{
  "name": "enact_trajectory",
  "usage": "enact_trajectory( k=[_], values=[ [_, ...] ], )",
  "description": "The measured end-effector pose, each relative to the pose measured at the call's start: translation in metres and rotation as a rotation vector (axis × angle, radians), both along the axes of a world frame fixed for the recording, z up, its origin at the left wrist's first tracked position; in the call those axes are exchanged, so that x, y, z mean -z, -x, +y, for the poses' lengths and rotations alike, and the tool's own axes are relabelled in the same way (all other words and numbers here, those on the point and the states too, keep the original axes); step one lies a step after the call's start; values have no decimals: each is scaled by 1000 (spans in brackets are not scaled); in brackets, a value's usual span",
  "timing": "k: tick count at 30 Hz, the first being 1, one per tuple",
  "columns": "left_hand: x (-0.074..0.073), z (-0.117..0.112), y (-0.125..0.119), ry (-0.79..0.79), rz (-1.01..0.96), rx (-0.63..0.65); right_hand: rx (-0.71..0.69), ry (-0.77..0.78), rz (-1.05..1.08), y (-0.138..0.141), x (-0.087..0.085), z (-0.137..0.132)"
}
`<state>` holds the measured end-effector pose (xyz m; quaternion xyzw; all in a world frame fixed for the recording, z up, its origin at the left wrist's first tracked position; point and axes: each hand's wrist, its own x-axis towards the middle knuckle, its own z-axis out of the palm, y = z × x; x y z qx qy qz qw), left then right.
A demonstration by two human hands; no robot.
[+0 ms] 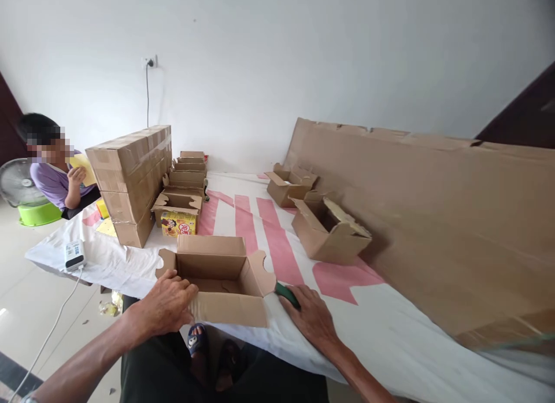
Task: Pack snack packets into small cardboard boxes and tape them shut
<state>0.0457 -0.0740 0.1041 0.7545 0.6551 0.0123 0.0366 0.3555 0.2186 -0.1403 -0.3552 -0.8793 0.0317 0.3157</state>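
An open cardboard box stands in front of me at the table's near edge, its flaps folded outward. I see bare cardboard on its inner walls. My left hand grips the near left corner, fingers curled over the flap there. To the right of the box, my right hand is closed around a green object, perhaps a tool handle. Its tip points at the box's right flap; the rest lies under my fingers. Just beyond the box is a yellow printed packet.
Taped cartons are stacked at left, beside a row of open boxes. Two more open boxes stand right, before a large cardboard sheet. A power strip lies left. A seated person holds yellow card near a fan.
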Motion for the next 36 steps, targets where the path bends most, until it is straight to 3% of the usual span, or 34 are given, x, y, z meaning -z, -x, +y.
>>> enact_trajectory(
  k=[4,8,18,27,31,36],
  values=[
    [-2,10,9,14,40,-67,-30,100,40,-4,-3,6],
    [-1,13,19,-47,44,-140,96,198,14,-8,-9,19],
    [18,-9,48,-371,-310,-76,271,128,-109,-7,-7,21],
    [22,-13,62,-717,-465,-328,277,163,-77,-12,3,20],
    [27,-10,57,-729,-442,-309,274,166,-78,-12,4,20],
    [28,-8,42,-630,-425,-269,262,147,-78,-10,3,19]
  ],
)
